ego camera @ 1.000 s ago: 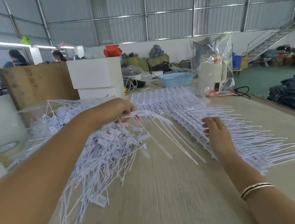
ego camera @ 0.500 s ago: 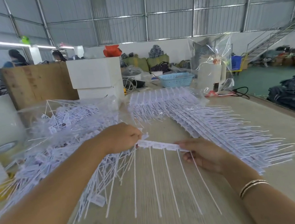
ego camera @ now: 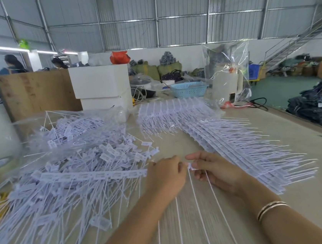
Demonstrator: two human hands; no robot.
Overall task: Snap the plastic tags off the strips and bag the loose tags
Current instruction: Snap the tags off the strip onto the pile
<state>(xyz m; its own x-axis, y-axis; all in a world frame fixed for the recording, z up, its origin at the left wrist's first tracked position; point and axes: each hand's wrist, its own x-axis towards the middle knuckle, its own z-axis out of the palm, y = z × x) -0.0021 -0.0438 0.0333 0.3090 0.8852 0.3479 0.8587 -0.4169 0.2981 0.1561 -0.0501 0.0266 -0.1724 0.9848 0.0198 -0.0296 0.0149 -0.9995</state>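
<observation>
Between the two hands, low at the middle of the tabletop, a short white strip of tags is held just above the wood, its thin tails hanging down toward the near edge. The left hand has its fingers curled around the strip's left end, and the right hand pinches the right end between thumb and forefinger, with a tag head showing white between the two grips. A bracelet sits on the right wrist. Just left of the left hand lies a longer strip with its tags joined in a row, resting on top of the heap of loose tags, which spreads over the left half of the tabletop. Part of that heap reaches back into a clear plastic bag lying open behind it. To the right of the hands a stack of uncut strips runs diagonally away, tails fanned out to the right. Farther back stand two white boxes, a blue basket and an upright clear bag over a white cylinder.
</observation>
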